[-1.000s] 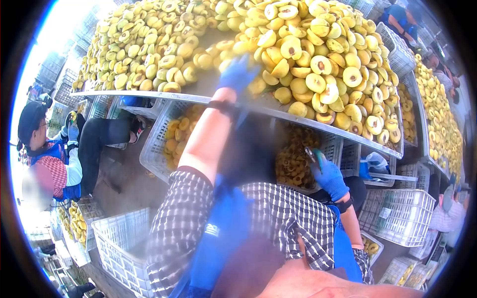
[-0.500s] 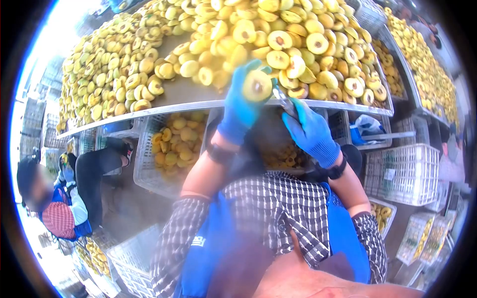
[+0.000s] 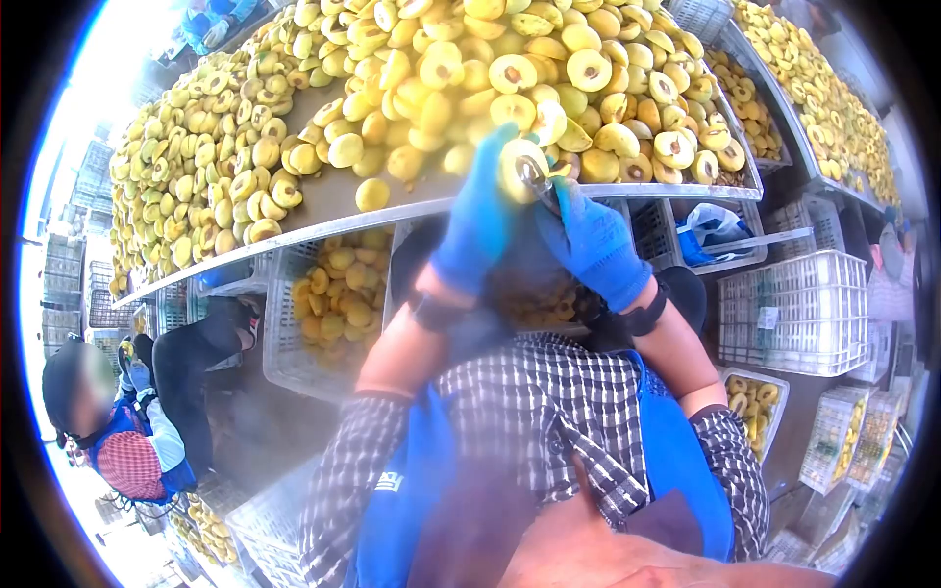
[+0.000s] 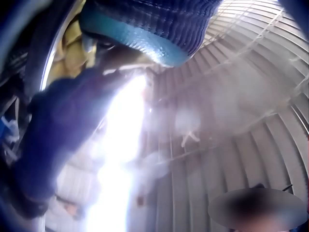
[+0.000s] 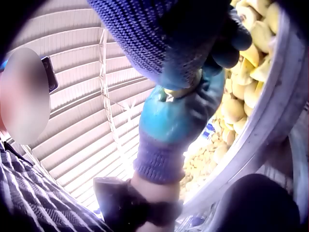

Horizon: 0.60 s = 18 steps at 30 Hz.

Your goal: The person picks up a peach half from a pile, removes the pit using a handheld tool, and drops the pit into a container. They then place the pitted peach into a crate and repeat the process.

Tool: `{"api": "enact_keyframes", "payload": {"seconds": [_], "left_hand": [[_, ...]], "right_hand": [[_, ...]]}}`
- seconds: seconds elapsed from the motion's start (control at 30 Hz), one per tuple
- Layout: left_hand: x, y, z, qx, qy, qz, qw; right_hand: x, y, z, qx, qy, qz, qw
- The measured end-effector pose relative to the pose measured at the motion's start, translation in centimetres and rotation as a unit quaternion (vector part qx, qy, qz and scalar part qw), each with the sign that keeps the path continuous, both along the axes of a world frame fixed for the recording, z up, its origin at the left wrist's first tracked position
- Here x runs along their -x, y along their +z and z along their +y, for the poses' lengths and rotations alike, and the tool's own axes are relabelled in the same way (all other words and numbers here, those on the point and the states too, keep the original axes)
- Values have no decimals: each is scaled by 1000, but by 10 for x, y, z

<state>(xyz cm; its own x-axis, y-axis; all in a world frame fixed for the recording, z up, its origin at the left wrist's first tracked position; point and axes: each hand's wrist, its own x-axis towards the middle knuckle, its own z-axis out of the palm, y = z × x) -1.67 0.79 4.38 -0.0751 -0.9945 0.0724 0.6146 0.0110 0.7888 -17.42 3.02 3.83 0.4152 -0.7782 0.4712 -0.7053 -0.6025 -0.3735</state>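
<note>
At the near edge of the table, my blue-gloved left hand [image 3: 475, 230] holds a yellow peach half [image 3: 512, 174], its cut face turned toward my other hand. My right hand [image 3: 603, 250], gloved likewise, grips a small metal pitting tool [image 3: 545, 188]. The tool's tip lies at the middle of the cut face. From the right wrist, the teal palm of my left hand [image 5: 166, 116] shows below my right hand [image 5: 178, 48], with a sliver of the peach half [image 5: 183, 91] between them. In the left wrist view the fruit is mostly hidden behind my left glove [image 4: 149, 29].
Heaped peach halves [image 3: 618, 137] cover much of the metal-edged table [image 3: 392, 208]. Below stand a crate of peach halves [image 3: 343, 284] and, between my knees, a container of darker pieces [image 3: 549, 299]. White crates [image 3: 794, 314] flank me; another person [image 3: 127, 441] sits at left.
My left hand has come back from the pile with a peach half. My right hand has risen from over the low container, bringing the pitting tool to the fruit. The head view has shifted.
</note>
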Motion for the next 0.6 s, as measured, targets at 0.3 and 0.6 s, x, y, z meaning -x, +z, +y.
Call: {"api": "enact_keyframes", "payload": {"seconds": [0.3,0.6], "left_hand": [[-22,-7,-3,35,-74,-59,995],[0,-14,-1,104,17,-143,984]], "right_hand": [[22,-5,2,-62,-30,-113,991],[12,0,9,26,1,20,999]]}}
